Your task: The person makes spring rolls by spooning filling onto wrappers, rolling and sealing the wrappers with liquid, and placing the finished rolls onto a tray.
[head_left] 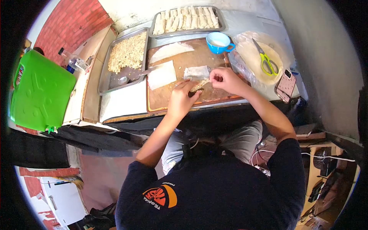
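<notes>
On the wooden board (163,101), a spring roll wrapper (196,72) lies with a strip of crumbly filling (200,85) along its near edge. My left hand (181,96) curves around the left end of the filling, thumb and fingers closed on the wrapper there. At the right end, my right hand (226,80) has its fingers curled in a pinch at the wrapper's edge; the fingertips are partly hidden. Left of my hands rest a square wrapper sheet (161,74) and, behind it, a folded half-round wrapper (170,51).
A tray of filling (128,51) with a spoon stands left, a tray of finished rolls (221,26) behind. On the right are a blue cup (218,43), green-handled scissors (265,63) on round wrappers (249,57), and a phone (285,86). A green jerrycan (42,90) stands far left.
</notes>
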Tool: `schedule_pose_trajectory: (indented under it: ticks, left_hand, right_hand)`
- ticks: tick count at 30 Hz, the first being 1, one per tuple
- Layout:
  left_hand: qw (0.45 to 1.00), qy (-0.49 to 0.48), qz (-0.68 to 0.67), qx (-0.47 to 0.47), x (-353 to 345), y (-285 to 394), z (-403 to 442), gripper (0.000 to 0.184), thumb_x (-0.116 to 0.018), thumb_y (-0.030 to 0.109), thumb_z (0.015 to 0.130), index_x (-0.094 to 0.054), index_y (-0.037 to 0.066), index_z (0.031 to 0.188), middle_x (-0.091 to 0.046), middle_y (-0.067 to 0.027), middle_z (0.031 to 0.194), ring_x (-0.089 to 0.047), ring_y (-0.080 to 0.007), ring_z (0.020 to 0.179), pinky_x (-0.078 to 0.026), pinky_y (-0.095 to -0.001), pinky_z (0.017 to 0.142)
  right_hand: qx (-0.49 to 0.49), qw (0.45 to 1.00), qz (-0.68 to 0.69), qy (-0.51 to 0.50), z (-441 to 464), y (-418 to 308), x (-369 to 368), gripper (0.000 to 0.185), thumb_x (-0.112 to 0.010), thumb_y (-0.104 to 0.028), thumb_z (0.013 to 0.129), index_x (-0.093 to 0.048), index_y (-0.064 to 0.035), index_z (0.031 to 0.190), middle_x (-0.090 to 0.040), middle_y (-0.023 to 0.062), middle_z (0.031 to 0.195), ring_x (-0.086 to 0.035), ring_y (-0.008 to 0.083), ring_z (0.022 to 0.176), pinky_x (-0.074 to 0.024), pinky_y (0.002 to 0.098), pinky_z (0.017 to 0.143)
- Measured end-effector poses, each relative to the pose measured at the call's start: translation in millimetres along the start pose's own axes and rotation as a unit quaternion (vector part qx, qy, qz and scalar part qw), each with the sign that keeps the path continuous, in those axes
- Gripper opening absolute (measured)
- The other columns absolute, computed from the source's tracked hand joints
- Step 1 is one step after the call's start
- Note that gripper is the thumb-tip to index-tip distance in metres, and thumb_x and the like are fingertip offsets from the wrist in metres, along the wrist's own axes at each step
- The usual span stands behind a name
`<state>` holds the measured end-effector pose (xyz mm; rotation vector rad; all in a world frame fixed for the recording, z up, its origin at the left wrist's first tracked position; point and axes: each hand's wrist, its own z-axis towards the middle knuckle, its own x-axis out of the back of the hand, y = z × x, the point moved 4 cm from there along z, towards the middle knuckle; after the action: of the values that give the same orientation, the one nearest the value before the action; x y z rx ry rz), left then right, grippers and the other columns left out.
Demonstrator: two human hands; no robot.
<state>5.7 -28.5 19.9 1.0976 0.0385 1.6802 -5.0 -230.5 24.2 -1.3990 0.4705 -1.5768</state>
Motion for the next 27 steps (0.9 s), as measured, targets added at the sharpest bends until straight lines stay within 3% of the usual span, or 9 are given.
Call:
schedule_pose_trajectory:
  ticks: [5, 8, 11, 14, 19, 24, 27]
  left_hand:
    - [0.997, -0.066, 0.026, -0.029, 4, -2, 5, 0.024, -0.068, 0.007, 0.084, -0.069, 0.004, 0.108, -0.069, -0.0178, 0.1, -0.066, -0.0347, 0.098, -0.053, -0.0416, 0.083]
    - [0.995, -0.063, 0.038, -0.07, 7, -1, 8, 0.023, -0.065, 0.007, 0.086, -0.069, 0.004, 0.109, -0.069, -0.0172, 0.101, -0.065, -0.0341, 0.096, -0.052, -0.0418, 0.083]
    - [0.991, -0.054, 0.057, -0.104, 7, 1, 13, 0.023, -0.065, 0.008, 0.086, -0.069, 0.004, 0.108, -0.069, -0.0159, 0.101, -0.064, -0.0331, 0.093, -0.051, -0.0407, 0.083]
    - [0.988, -0.06, 0.08, -0.122, 7, 0, 15, 0.023, -0.064, 0.006, 0.085, -0.068, 0.003, 0.108, -0.068, -0.0149, 0.101, -0.063, -0.032, 0.09, -0.052, -0.0404, 0.08]
    - [0.981, -0.088, 0.071, -0.158, 6, -11, 15, 0.034, -0.063, 0.006, 0.079, -0.066, 0.003, 0.113, -0.069, -0.0131, 0.104, -0.063, -0.0298, 0.092, -0.052, -0.038, 0.082]
    - [0.961, -0.088, 0.098, -0.242, 11, -5, 3, 0.046, -0.062, 0.009, 0.072, -0.066, 0.004, 0.118, -0.069, -0.0086, 0.107, -0.064, -0.0281, 0.088, -0.053, -0.0365, 0.082]
    - [0.967, -0.115, 0.066, -0.217, 13, -4, -1, 0.038, -0.065, 0.008, 0.077, -0.066, 0.006, 0.115, -0.07, -0.0076, 0.104, -0.064, -0.0287, 0.083, -0.054, -0.037, 0.081]
  right_hand:
    - [-0.002, 1.0, 0.0, 0.008, 0, 6, 0, 0.009, -0.066, -0.005, 0.084, -0.058, -0.0006, 0.085, -0.059, 0.004, 0.079, -0.056, 0.0114, 0.07, -0.0466, 0.0264, 0.066]
    - [0.076, 0.99, -0.04, 0.111, -12, -12, 0, 0.014, -0.07, -0.007, 0.083, -0.063, -0.0008, 0.093, -0.063, 0.006, 0.088, -0.06, 0.0146, 0.072, -0.0492, 0.0285, 0.069]
    - [0.051, 0.986, -0.005, 0.156, -19, -21, -13, 0.026, -0.073, -0.008, 0.082, -0.066, -0.0023, 0.107, -0.066, 0.0091, 0.099, -0.063, 0.0184, 0.077, -0.0514, 0.0313, 0.073]
    - [0.057, 0.985, -0.074, 0.144, -14, -17, -22, 0.031, -0.071, -0.007, 0.082, -0.065, -0.0032, 0.112, -0.066, 0.0169, 0.1, -0.066, 0.0305, 0.089, -0.0526, 0.0382, 0.078]
    - [0.114, 0.978, -0.105, 0.143, -8, -13, -22, 0.013, -0.067, -0.004, 0.084, -0.07, -0.0004, 0.096, -0.068, 0.0156, 0.093, -0.066, 0.0327, 0.083, -0.053, 0.0394, 0.074]
    - [0.143, 0.972, -0.149, 0.111, -26, -25, -27, 0.016, -0.068, -0.004, 0.083, -0.071, -0.0007, 0.098, -0.068, 0.0136, 0.094, -0.066, 0.03, 0.087, -0.0529, 0.0389, 0.077]
    - [0.155, 0.974, -0.136, 0.094, -33, -25, -29, 0.013, -0.065, -0.005, 0.085, -0.071, 0.0009, 0.095, -0.068, 0.014, 0.093, -0.066, 0.0304, 0.087, -0.0525, 0.0391, 0.078]
